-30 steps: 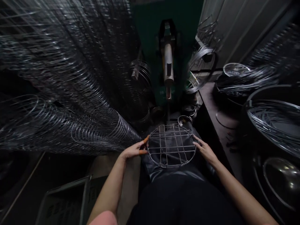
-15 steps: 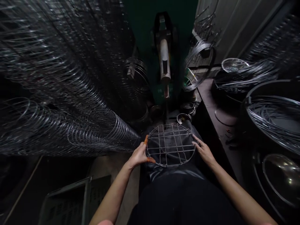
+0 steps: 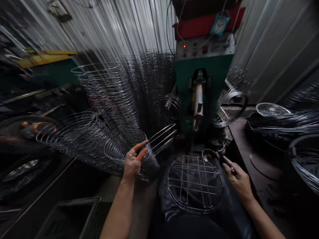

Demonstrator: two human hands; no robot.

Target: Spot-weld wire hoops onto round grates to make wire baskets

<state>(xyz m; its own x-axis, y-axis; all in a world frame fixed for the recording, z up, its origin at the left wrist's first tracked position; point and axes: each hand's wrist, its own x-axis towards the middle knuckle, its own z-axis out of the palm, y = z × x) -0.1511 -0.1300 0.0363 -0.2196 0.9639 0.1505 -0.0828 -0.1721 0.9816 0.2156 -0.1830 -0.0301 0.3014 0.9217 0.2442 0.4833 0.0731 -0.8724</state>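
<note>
A round wire rack [image 3: 195, 181] with crossing bars lies on the dark apron [image 3: 165, 199] over my lap, apart from both hands. To its left, my left hand [image 3: 133, 162], with orange covers on the thumb and a finger, is closed in a pinch. Thin, slightly curved wires [image 3: 163, 137], blurred by motion, reach from its fingertips towards the machine. A leaning stack of wire rings [image 3: 149, 157] stands right behind these fingers. Right of the rack, my right hand [image 3: 238, 181] has its fingers curled; a small dark shiny thing shows at them, too small to name.
A green machine [image 3: 185, 83] with a metal arm [image 3: 198, 99] stands ahead. Small metal bowls [image 3: 210, 155] sit below it. Tall ring stacks [image 3: 112, 89] crowd the left, above a crate [image 3: 72, 215]. Wire bundles [image 3: 294, 121] and a tub [image 3: 299, 146] line the right.
Both hands have let go of the wire rack, which now rests on my lap. My left hand has moved up and left to the wires. The view has tilted up and turned left.
</note>
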